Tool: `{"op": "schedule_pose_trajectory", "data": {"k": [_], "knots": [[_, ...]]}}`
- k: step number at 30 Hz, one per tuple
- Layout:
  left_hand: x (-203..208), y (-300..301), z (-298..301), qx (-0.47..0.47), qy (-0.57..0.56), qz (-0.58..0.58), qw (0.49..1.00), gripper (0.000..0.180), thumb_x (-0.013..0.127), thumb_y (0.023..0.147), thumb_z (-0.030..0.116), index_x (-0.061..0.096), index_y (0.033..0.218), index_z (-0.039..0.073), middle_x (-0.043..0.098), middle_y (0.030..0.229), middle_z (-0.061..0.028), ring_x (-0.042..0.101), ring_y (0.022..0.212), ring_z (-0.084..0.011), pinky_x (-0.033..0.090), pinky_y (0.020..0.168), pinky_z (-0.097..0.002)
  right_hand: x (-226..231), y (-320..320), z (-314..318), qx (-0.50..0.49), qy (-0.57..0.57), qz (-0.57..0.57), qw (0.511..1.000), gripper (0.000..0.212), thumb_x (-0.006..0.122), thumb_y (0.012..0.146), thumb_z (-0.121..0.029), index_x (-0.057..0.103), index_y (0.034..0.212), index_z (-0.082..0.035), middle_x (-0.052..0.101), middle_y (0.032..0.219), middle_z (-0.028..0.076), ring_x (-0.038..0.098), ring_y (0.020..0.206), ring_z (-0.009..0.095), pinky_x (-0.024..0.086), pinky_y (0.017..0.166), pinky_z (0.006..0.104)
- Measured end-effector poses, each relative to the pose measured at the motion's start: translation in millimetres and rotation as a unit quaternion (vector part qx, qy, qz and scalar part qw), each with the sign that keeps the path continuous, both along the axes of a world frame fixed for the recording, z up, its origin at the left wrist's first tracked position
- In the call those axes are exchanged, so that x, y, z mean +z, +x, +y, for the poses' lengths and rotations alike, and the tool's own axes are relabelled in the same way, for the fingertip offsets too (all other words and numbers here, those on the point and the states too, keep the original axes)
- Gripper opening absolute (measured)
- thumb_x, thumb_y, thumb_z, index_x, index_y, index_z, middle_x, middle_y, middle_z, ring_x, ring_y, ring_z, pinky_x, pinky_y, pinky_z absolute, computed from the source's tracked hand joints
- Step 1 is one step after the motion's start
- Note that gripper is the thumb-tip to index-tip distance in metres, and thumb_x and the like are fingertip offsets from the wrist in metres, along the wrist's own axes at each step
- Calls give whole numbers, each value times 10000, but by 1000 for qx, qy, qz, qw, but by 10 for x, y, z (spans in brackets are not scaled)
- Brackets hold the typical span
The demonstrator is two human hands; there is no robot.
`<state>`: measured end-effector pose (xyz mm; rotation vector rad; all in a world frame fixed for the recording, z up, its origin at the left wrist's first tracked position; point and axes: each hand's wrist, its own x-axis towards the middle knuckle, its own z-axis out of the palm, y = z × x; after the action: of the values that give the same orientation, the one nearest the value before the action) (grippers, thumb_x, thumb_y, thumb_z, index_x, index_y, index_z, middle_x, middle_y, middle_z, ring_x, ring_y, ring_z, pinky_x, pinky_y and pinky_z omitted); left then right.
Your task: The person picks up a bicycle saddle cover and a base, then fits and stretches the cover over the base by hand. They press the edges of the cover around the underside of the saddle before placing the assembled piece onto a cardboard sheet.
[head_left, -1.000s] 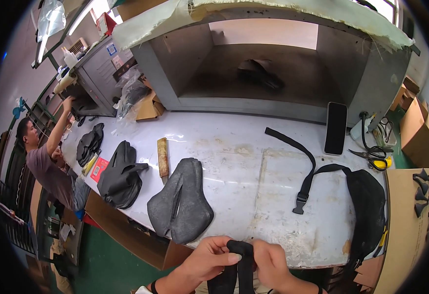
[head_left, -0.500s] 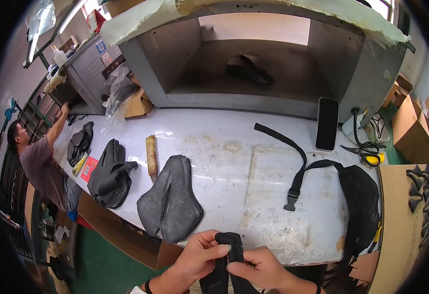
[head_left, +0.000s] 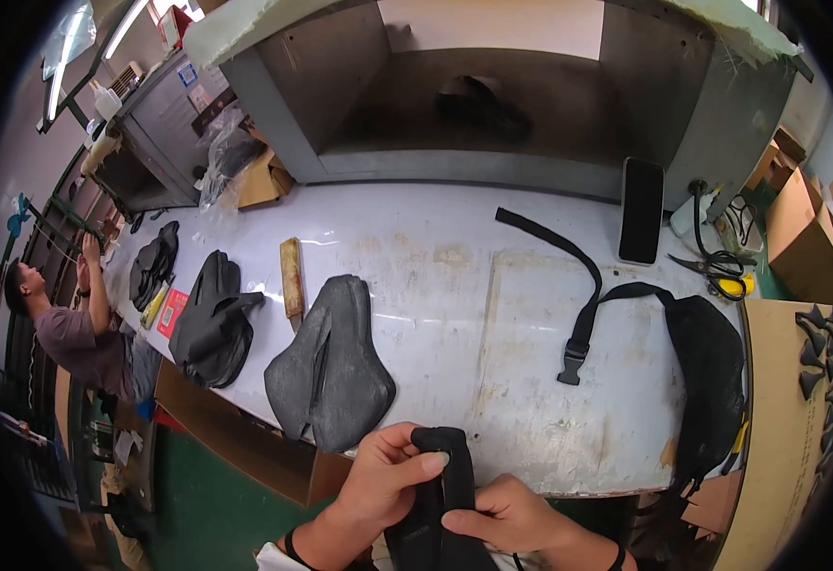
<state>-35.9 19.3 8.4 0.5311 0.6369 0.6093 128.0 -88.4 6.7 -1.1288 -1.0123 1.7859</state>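
Note:
Below the front edge of the table I hold a black bicycle saddle cover piece [head_left: 456, 476], soft-looking, with a long gap down its middle. My left hand [head_left: 383, 476] pinches its narrow folded top end between thumb and fingers. My right hand [head_left: 512, 519] grips its right side lower down, thumb lying on the front face. The lower end runs out of the picture. Just ahead and to the left lies a dark grey bicycle saddle [head_left: 348, 376] with a slot along its middle. Beside that is a tool with a worn yellowish handle [head_left: 291, 276].
More black covers [head_left: 215, 328] lie left on the white table [head_left: 436, 314]. A black waist bag [head_left: 707, 371] with a buckled strap, a phone [head_left: 641, 211] and scissors [head_left: 716, 271] are at right. A metal box [head_left: 493, 169] stands behind. A co-worker [head_left: 83, 333] is far left.
My view has tilted slightly, so the table's things sit higher in the picture. Both hands keep their hold on the cover piece. The co-worker's hands have come up together, away from the cabinet.

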Motion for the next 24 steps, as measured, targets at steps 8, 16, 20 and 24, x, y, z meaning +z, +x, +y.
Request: {"op": "schedule_pose_trajectory", "data": {"k": [8,16,20,24], "knots": [[-62,4,35,3,9,-9,1000,184,679,809,-21,633,986,-3,690,899,-97,665,784,-152,540,738,-292,-346,12,-77,114,-21,20,993,236,651,908,-192,674,930,43,655,777,10,540,700,42,437,583,228],[-31,22,88,18,13,-14,1000,155,652,832,28,644,985,7,691,893,-95,667,790,-159,541,741,-303,-155,-18,-114,44,-55,196,978,250,667,896,-192,667,818,45,621,658,3,517,620,30,403,530,222],[-68,46,122,26,24,-6,999,153,645,835,28,643,986,12,690,888,-92,670,799,-166,545,743,-315,-395,71,-118,173,41,0,984,238,674,888,-201,651,884,35,602,678,-12,492,612,33,384,522,226],[-95,-31,164,38,15,-24,999,151,633,838,27,640,988,12,691,900,-101,673,802,-176,549,744,-318,-155,21,-139,60,84,122,987,283,643,911,-236,626,820,32,526,601,-12,431,548,57,344,489,253]]}}
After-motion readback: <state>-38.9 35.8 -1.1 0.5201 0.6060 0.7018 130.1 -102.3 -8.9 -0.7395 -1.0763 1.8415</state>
